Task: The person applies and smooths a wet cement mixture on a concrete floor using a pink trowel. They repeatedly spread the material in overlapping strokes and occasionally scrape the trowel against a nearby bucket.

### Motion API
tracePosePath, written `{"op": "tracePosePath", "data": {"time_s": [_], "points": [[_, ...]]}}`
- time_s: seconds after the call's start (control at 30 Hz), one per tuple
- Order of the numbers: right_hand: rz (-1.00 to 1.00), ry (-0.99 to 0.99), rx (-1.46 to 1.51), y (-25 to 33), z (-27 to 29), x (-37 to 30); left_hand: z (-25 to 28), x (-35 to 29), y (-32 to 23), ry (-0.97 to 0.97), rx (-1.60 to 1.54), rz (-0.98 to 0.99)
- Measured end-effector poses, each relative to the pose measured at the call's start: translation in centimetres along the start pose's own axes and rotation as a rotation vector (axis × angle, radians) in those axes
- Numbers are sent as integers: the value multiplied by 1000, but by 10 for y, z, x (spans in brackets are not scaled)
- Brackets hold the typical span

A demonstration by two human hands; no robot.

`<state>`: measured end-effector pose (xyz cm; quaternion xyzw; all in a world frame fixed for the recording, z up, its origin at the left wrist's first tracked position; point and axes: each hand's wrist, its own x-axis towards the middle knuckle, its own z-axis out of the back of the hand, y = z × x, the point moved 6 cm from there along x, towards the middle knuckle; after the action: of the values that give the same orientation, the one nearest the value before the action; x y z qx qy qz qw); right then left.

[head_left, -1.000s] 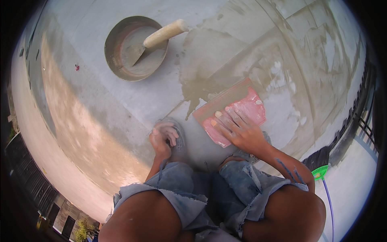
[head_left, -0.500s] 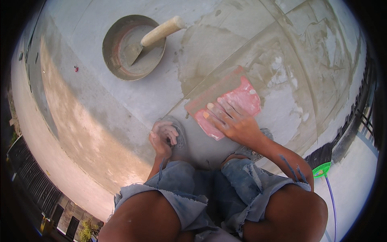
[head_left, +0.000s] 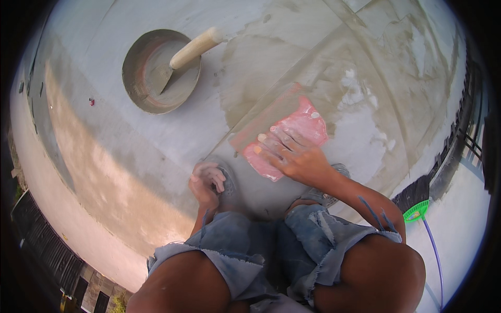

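Observation:
My right hand (head_left: pixel 297 156) presses a pink plastic spreader (head_left: pixel 308 124) flat against the grey, damp floor, fingers spread over its face. A band of grey paste coats the spreader's far edge. Dusty with the same grey, my left hand (head_left: pixel 206 180) hangs loosely curled beside my left shoe (head_left: pixel 227 180), with nothing visible in it. Farther off to the left stands a round metal bowl (head_left: pixel 129 78), wet grey mix inside. A trowel with a pale wooden handle (head_left: pixel 195 48) rests in the bowl, its blade in the mix and its handle sticking out over the rim.
Smeared grey paste (head_left: pixel 334 94) covers much of the floor ahead and to the right, split by straight seams. A black-bristled broom with a green head (head_left: pixel 416 211) lies at the right. A small red scrap (head_left: pixel 92 102) lies at the left. Dark metal gates (head_left: pixel 39 240) stand at the lower left.
The view has shifted slightly, so the bowl sits lower and farther left. The spreader has moved a little to the left in view with my right hand. My left hand keeps its curl.

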<state>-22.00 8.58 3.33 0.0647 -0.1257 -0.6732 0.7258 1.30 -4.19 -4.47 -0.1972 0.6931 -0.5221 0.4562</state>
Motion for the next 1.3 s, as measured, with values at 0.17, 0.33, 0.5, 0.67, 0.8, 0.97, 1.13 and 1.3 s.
{"op": "tracePosePath", "data": {"time_s": [0.17, 0.33, 0.5, 0.67, 0.8, 0.97, 1.13, 1.3], "points": [[1, -5, -12, -2, -4, 0, 1, 0, 0, -4, 7, -1], [-5, -6, -5, -6, -2, 1, 0, 1, -1, -1, 27, 3], [1, -16, 0, -6, -3, 2, -3, 0, -6, 1, 42, 0], [7, -29, 7, -11, -3, 3, -4, 0, -6, -3, 39, 7], [-9, -8, 32, -12, -2, 5, 0, 0, -2, -13, 50, 21], [7, 2, 31, -12, -4, 3, 1, 0, -1, -16, 46, 13], [6, -3, 46, -13, -4, 3, 1, 0, -1, -16, 50, 4], [6, -5, 45, -13, -3, 3, 1, 1, 0, -3, 36, -2]]}}
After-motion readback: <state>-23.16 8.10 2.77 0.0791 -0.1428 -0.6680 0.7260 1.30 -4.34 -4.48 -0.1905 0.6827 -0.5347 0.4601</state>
